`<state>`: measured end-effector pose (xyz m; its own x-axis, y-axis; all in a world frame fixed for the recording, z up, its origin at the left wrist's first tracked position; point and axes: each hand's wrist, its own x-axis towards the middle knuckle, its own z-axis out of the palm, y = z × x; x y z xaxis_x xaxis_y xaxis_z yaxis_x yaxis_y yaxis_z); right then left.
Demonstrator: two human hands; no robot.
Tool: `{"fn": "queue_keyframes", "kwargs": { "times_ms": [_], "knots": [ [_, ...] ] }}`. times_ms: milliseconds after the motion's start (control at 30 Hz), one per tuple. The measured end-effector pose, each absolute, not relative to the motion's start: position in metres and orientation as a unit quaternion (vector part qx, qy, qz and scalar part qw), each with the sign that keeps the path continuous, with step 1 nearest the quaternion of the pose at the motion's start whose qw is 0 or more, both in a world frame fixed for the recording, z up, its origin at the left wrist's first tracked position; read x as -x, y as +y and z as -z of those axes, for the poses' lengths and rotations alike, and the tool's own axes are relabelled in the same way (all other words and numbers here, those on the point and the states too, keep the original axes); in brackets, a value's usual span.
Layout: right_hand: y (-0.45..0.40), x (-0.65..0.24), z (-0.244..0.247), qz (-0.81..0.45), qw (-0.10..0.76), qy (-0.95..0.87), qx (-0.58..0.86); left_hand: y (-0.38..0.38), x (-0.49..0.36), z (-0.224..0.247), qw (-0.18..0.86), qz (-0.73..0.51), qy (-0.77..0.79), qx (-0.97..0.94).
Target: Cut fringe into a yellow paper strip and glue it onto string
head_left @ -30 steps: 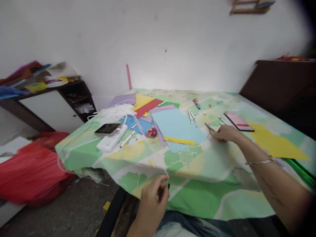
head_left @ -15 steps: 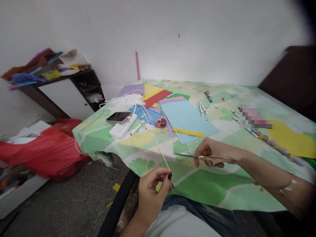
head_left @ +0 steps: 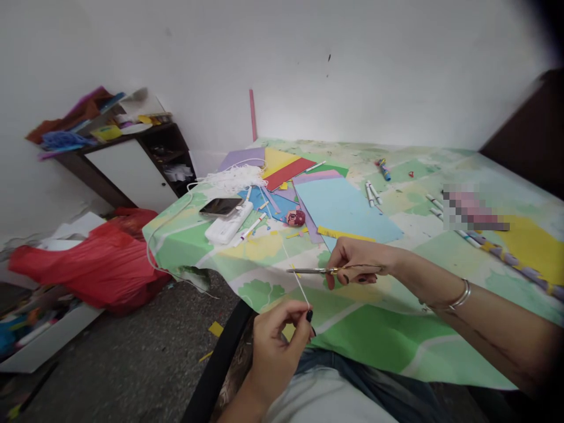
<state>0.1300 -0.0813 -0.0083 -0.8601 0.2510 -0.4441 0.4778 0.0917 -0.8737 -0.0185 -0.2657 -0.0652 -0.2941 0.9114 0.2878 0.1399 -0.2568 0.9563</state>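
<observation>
Between thumb and forefinger, my left hand (head_left: 282, 341) pinches a white string (head_left: 302, 291) that stretches up and away over the table. A small yellow piece (head_left: 296, 270) sits on the string. My right hand (head_left: 356, 261) grips a pair of scissors (head_left: 311, 271), its fingers closed about the handles. The blades point left and lie across the string at the yellow piece; whether they touch it I cannot tell. Further back, a tangled heap of white string (head_left: 235, 179) rests on the table.
Coloured paper sheets (head_left: 348, 202), a yellow strip (head_left: 343, 234), several markers (head_left: 374, 192) and a dark red patterned object (head_left: 295, 218) lie on the tablecloth. A phone (head_left: 220, 206) leans on a white power strip-like block (head_left: 229, 223). A red bag (head_left: 97, 264) is on the left.
My right hand has brought the scissors leftward, so the blades now cross the string at the yellow piece. My left hand keeps its pinch, and the view has shifted slightly.
</observation>
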Motion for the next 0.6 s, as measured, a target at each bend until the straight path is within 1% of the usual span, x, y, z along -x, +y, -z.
{"fn": "queue_keyframes", "kwargs": {
  "times_ms": [67,167,367,467,600],
  "knots": [
    [-0.083,-0.129,0.007,0.613,0.086,0.738,-0.268,-0.266,0.018,0.065,0.333,-0.611,0.519,-0.496],
    [-0.084,-0.133,0.004,0.582,0.051,0.751,-0.307,-0.264,0.017,0.064,0.385,-0.627,0.520,-0.433],
    [-0.068,-0.173,-0.003,0.493,-0.098,0.752,-0.426,-0.245,0.031,0.062,0.533,-0.660,0.472,-0.239],
    [-0.061,-0.200,0.000,0.461,-0.123,0.739,-0.475,-0.234,0.039,0.062,0.526,-0.660,0.481,-0.236],
    [-0.063,-0.226,0.008,0.447,-0.138,0.730,-0.498,-0.221,0.047,0.062,0.479,-0.629,0.532,-0.303]
  ]
}}
